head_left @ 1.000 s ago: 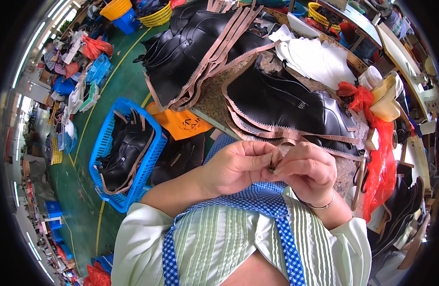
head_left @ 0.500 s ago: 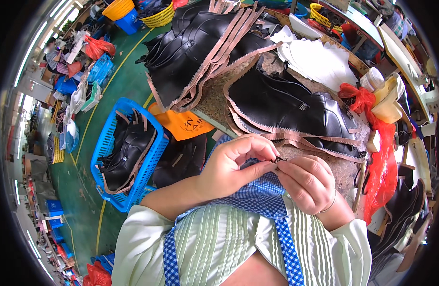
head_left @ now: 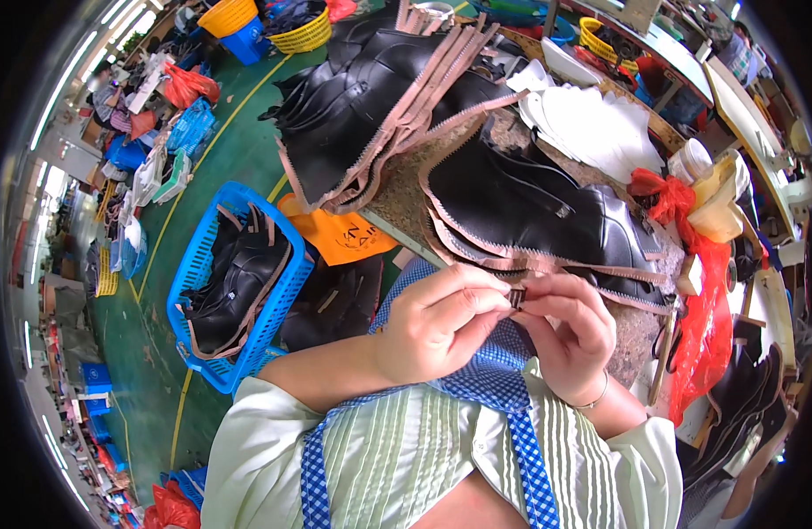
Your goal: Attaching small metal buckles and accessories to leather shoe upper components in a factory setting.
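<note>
And here it is, right at the fingertips: a small dark piece (head_left: 516, 298), held up over the checked apron (head_left: 485, 384), just this side of the near stack of black panels (head_left: 538, 212) with their pinkish zigzag edging. The left hand (head_left: 445, 316) has thumb and forefinger pinched on one side of it, the other fingers curled in; the right hand (head_left: 569, 328) pinches the opposite side, so both are gripping the same little thing. It looks very light (too small and too covered to say what it is made of), probably fairly stiff, and I'd judge the danger is dropping it rather than breaking it. Best hold? By the two opposite ends, thumb tip against fingertip, leaving the middle in sight. Around the hands, the panels lie on the speckled worktop (head_left: 633, 346), white pieces (head_left: 591, 128) beyond, a red plastic bag (head_left: 701, 331) to the right, and more black panels in the blue basket (head_left: 281, 295) at left.
</note>
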`<control>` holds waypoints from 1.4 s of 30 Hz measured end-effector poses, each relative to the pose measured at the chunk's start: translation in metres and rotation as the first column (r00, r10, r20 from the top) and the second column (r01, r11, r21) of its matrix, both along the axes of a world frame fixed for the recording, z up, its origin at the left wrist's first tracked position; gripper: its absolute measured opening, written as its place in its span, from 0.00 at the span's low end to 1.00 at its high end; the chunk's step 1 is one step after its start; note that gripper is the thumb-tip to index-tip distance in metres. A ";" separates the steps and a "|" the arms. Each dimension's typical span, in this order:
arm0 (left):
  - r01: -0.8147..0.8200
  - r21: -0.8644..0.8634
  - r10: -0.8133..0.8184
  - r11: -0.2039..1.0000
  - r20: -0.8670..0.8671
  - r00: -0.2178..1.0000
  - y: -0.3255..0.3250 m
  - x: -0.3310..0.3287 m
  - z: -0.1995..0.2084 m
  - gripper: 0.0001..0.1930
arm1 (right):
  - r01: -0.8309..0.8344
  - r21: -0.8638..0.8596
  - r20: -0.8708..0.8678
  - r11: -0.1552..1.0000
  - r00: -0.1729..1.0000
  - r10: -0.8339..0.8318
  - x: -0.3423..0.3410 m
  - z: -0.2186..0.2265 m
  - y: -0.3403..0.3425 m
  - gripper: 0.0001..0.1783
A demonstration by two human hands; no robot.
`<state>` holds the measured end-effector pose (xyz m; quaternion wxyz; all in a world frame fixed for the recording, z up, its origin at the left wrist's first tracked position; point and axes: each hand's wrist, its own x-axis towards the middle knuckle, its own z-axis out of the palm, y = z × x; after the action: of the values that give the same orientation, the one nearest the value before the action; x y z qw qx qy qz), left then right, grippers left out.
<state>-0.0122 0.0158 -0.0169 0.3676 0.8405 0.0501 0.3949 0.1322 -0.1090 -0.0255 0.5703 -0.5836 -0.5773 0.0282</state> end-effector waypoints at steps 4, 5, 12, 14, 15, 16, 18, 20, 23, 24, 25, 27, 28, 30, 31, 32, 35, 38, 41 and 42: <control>0.040 -0.147 -0.043 0.988 -0.016 0.999 0.004 0.003 -0.009 0.08 | -0.026 0.056 0.124 0.998 0.992 0.019 0.003 0.000 0.004 0.11; 0.044 -0.161 -0.048 0.986 -0.017 0.999 0.004 0.002 -0.010 0.09 | -0.040 0.033 0.130 0.999 0.991 0.035 0.003 0.001 0.006 0.11; 0.145 -0.676 -0.185 0.723 0.013 0.983 0.007 0.010 -0.030 0.07 | -0.142 -0.043 -0.150 0.989 0.980 0.134 0.010 -0.016 0.016 0.12; 0.258 -0.957 -0.358 0.134 0.196 0.913 0.012 0.011 -0.038 0.05 | -0.169 -0.014 -0.007 0.986 0.986 0.168 0.012 -0.004 0.020 0.16; 0.295 -0.943 -0.362 -0.157 0.333 0.871 0.015 0.014 -0.040 0.06 | -0.168 -0.009 0.040 0.986 0.985 0.168 0.012 0.000 0.022 0.17; 0.243 -0.951 -0.431 -0.190 0.303 0.850 0.020 0.016 -0.034 0.07 | -0.196 0.034 0.107 0.980 0.976 0.191 0.018 -0.005 0.022 0.19; 0.241 -0.965 -0.530 0.108 0.149 0.835 0.035 0.025 -0.028 0.06 | -0.144 0.035 0.029 0.989 0.989 0.143 0.022 -0.008 0.017 0.18; 0.081 -0.468 -0.230 0.880 -0.271 0.935 0.080 0.042 -0.024 0.09 | -0.083 0.048 -0.219 0.995 0.971 0.092 0.025 -0.015 0.010 0.16; -0.594 0.500 0.620 0.630 0.137 0.773 0.196 0.058 -0.017 0.17 | -0.064 0.047 -0.657 0.997 0.750 0.079 0.023 -0.023 -0.006 0.16; -0.712 0.557 0.788 0.429 0.155 0.596 0.230 0.055 -0.022 0.20 | -0.057 0.049 -0.655 0.997 0.752 0.076 0.025 -0.029 -0.010 0.16; -0.784 0.557 0.943 0.272 0.006 0.332 0.256 0.047 -0.031 0.22 | -0.068 0.000 -0.577 0.998 0.815 0.055 0.027 -0.033 -0.012 0.16; -0.704 0.662 0.966 0.257 -0.189 0.175 0.283 0.034 -0.052 0.21 | -0.013 -0.056 -0.417 0.998 0.909 -0.012 0.027 -0.033 -0.012 0.16; -0.661 0.708 0.967 0.249 -0.140 0.214 0.281 0.035 -0.059 0.20 | 0.000 -0.055 -0.417 0.998 0.909 -0.023 0.027 -0.033 -0.014 0.16; -0.618 0.757 0.949 0.210 -0.005 0.316 0.279 0.038 -0.068 0.18 | 0.064 -0.170 -0.306 0.983 0.945 -0.114 0.029 -0.034 -0.016 0.16; -0.595 0.785 0.915 0.174 0.094 0.392 0.278 0.037 -0.071 0.19 | 0.062 -0.172 -0.272 0.983 0.956 -0.108 0.029 -0.033 -0.016 0.16; -0.583 0.799 0.877 0.148 0.167 0.451 0.278 0.035 -0.072 0.17 | 0.062 -0.175 -0.236 0.983 0.966 -0.103 0.028 -0.034 -0.016 0.17; -0.522 0.810 0.913 0.265 -0.036 0.407 0.278 0.028 -0.066 0.11 | 0.054 -0.170 -0.185 0.984 0.979 -0.085 0.023 -0.028 -0.012 0.16; -0.518 0.688 0.838 0.508 -0.258 0.480 0.263 0.022 -0.021 0.13 | -0.013 -0.180 -0.106 0.984 0.994 -0.006 0.019 -0.015 -0.012 0.14; -0.474 0.601 0.692 0.644 -0.193 0.695 0.212 0.009 0.052 0.16 | -0.116 -0.167 -0.051 0.979 0.993 0.109 0.021 0.001 -0.016 0.13; -0.460 0.561 0.658 0.688 -0.214 0.722 0.192 0.004 0.071 0.17 | -0.132 -0.184 -0.050 0.974 0.991 0.124 0.019 0.010 -0.019 0.12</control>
<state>-0.0078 0.2079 0.0536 -0.0075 0.9067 0.2865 0.3093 0.1515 -0.1278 -0.0153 0.5210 -0.5955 -0.5974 0.1302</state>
